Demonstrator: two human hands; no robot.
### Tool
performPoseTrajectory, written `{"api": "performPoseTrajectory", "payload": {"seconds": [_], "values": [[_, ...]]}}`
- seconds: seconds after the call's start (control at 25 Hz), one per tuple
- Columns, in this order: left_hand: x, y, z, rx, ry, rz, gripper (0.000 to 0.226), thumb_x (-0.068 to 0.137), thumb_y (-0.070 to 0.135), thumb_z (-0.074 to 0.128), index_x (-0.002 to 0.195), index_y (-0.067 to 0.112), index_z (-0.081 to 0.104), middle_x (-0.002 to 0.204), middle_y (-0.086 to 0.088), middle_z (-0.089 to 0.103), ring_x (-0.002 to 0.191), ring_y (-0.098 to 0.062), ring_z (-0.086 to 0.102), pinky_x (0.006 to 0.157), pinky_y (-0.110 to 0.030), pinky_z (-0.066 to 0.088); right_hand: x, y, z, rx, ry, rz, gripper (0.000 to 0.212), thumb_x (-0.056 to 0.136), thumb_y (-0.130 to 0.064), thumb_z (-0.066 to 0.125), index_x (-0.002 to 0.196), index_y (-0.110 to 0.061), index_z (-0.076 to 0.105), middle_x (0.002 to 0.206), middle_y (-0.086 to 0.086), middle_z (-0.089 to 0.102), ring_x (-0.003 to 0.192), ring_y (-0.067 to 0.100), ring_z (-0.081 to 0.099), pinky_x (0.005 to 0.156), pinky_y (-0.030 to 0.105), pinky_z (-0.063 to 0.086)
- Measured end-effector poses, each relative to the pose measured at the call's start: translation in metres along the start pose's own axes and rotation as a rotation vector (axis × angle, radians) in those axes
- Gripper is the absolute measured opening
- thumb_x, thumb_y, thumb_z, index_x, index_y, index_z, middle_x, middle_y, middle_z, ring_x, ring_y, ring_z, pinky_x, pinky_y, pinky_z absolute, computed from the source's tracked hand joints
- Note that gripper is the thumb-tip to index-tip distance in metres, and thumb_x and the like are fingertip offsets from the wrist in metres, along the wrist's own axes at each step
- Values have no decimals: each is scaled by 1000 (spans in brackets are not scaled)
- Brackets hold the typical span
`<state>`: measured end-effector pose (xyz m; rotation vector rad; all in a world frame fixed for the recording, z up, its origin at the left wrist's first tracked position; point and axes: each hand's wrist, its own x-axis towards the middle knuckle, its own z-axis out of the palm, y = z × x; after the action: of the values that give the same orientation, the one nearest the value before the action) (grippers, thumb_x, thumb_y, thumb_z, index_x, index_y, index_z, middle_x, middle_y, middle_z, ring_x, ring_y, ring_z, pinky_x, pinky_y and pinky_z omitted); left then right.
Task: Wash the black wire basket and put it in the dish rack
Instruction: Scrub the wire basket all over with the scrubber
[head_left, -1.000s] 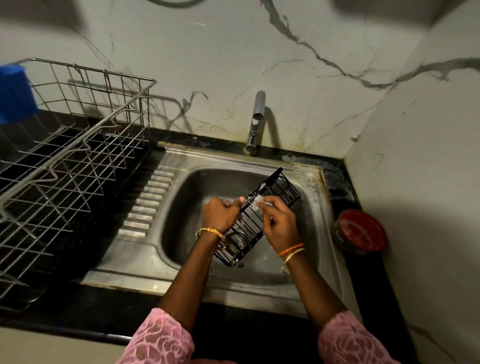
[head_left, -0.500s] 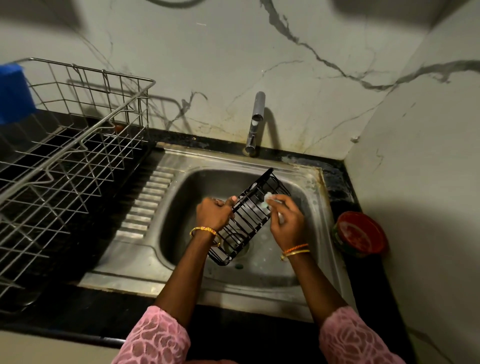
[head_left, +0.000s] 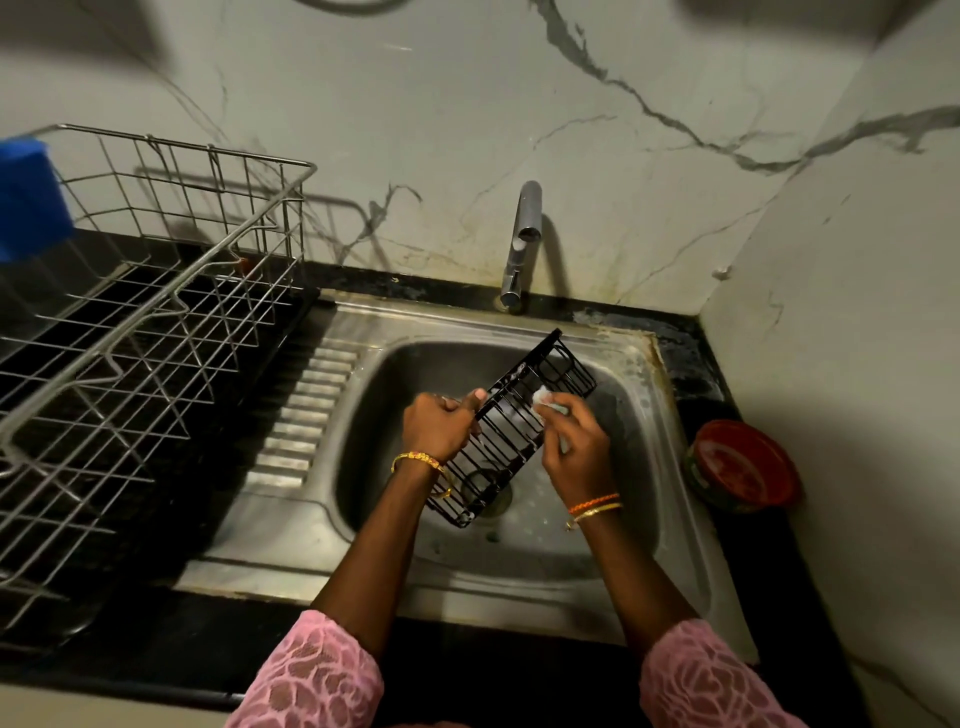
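There, over the steel sink (head_left: 670, 467), the black wire basket (head_left: 511, 431) was up off the bottom, tilted, its far end pointing toward the back right corner and its near end low above the drain. The left hand (head_left: 439, 428) had its fingers curled round the basket's left rim, thumb laid along the top wire. The right hand (head_left: 574, 449) was at the opposite rim, fingertips pinching a small white scrub pad (head_left: 543, 397) pressed against the wires. Bangles showed on both wrists, pink lace sleeves below. The tap (head_left: 522, 244) stood behind the bowl; whether water ran, I could not tell. Off to the left on the dark counter sat the dish rack (head_left: 156, 332), well apart from the basket, with a blue object (head_left: 28, 200) at its far left edge. A red round tin (head_left: 743, 470) sat right of the sink.
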<state>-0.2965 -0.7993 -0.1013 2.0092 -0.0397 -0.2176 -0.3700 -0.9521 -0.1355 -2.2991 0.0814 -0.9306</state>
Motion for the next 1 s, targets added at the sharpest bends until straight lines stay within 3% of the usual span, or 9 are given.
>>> {"api": "performPoseTrajectory", "payload": {"seconds": [0.08,0.4,0.48,0.68,0.8,0.92,1.0], "values": [[1,-1,-2,8,-19,12,51,85,45,64,44,16,64,47,-5,61,45,-12,53,64,-26,48,-6,-1,-4,-28,9,6,26,84,12,53,105,4,66,111,18,59,101,19,57,93,9,42],[-4,-2,-4,27,3,14,49,85,44,65,45,16,63,34,9,52,45,-9,52,66,-26,49,18,-18,13,-58,-38,-49,24,83,12,53,102,6,66,109,21,59,101,20,55,95,10,39],[-2,-5,-6,-32,-5,-24,49,84,45,66,45,16,63,40,7,57,47,-11,53,67,-29,51,5,-13,4,-70,-20,-42,24,82,13,54,102,6,65,108,22,60,100,20,56,94,8,40],[1,-9,-12,-77,-38,-25,54,84,43,67,38,16,59,57,-7,69,51,-18,58,69,-37,55,-7,-12,-5,-116,-26,-60,18,79,7,63,96,5,66,99,18,62,89,21,61,83,19,50],[0,-7,-9,-23,-27,30,54,84,44,67,37,18,59,56,-8,68,57,-20,62,73,-34,54,19,-24,10,-76,-47,-26,14,84,4,59,97,4,65,99,17,62,90,16,58,83,13,46],[0,-3,-8,-6,-16,31,49,84,44,67,44,15,63,50,-5,62,48,-16,54,68,-33,53,32,-28,18,-82,-30,11,13,86,3,57,95,3,66,99,16,62,89,17,57,81,20,47],[0,-4,-9,-10,-9,33,49,84,43,67,43,15,61,52,-6,64,52,-19,58,70,-34,53,24,-22,16,-104,-15,-5,12,85,3,58,95,4,65,98,16,62,89,17,58,82,20,47]]}}
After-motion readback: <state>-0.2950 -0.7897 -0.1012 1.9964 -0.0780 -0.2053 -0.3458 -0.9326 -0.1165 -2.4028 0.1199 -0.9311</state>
